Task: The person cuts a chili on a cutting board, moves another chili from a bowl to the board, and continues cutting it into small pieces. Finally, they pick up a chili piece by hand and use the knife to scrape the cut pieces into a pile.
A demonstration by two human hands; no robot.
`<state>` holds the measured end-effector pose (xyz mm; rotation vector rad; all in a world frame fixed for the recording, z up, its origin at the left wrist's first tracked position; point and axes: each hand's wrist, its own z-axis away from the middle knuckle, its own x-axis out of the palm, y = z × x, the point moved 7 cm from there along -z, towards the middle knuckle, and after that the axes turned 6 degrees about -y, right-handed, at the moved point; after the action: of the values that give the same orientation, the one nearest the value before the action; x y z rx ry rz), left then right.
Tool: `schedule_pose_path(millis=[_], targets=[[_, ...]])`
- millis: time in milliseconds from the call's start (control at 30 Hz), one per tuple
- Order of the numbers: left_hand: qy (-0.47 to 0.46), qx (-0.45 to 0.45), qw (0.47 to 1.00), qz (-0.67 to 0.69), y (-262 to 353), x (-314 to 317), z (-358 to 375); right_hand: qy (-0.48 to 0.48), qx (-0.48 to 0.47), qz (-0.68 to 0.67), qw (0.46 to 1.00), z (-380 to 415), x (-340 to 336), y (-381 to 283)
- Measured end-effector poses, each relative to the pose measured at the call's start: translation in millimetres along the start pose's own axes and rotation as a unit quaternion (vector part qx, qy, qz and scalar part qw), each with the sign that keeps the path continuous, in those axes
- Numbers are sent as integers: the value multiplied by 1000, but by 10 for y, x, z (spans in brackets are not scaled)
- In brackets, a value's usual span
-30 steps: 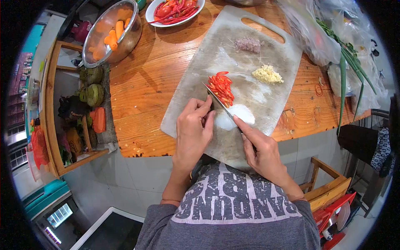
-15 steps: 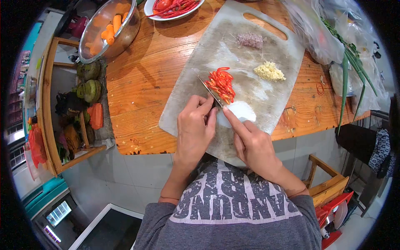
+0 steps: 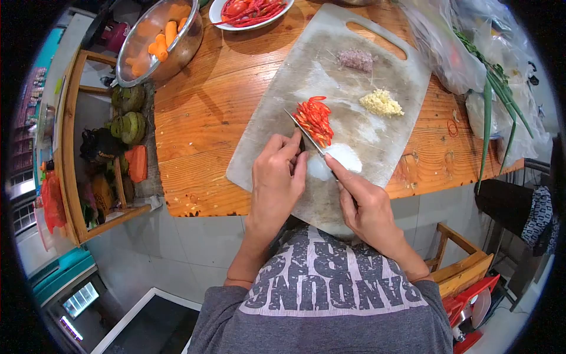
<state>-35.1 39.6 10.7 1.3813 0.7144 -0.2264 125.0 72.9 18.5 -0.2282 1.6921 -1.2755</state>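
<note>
My right hand (image 3: 367, 206) is closed on a knife (image 3: 308, 134), its index finger stretched along the blade's back. The blade lies against the lower left side of a pile of sliced red chili (image 3: 315, 120) on the grey cutting board (image 3: 265, 124). Just left of the blade, my left hand (image 3: 277, 177) has bent fingers pressed together at the board; what they hold is mostly hidden. Minced garlic (image 3: 382, 103) and a small heap of chopped purplish pieces (image 3: 356, 59) lie farther up the board.
A metal bowl of carrots (image 3: 191, 50) and a white plate (image 3: 259, 25) of red chilies stand at the back left of the wooden table (image 3: 194, 147). Plastic bags (image 3: 442, 53) and green onions (image 3: 488, 124) lie at the right.
The knife and my right hand have shifted slightly right and down, away from my left fingers. My left hand has barely moved. The view has shifted slightly.
</note>
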Motion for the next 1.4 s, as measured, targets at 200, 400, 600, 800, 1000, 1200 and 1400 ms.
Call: schedule_pose_path(millis=[200,400,600,800,1000,1200,1400], targets=[[-12,-7,1000,-8,-7,5,2,-19,10,20,1000,-62,4,4],[-5,-3,1000,-15,14,7,8,-17,5,43,999,-239,78,42],[16,-23,1000,9,10,-19,20,-20,9,25,999,-18,-15,-15],[18,3,999,-39,4,-40,-40,12,3,-22,1000,26,-41,35],[1,-12,1000,-19,16,-39,-27,-1,-4,-10,1000,-27,-29,-4],[-4,4,999,-45,26,-16,-43,-15,9,34,999,-54,34,-8],[21,18,999,-41,47,-29,-27,-23,32,73,997,-167,140,0]])
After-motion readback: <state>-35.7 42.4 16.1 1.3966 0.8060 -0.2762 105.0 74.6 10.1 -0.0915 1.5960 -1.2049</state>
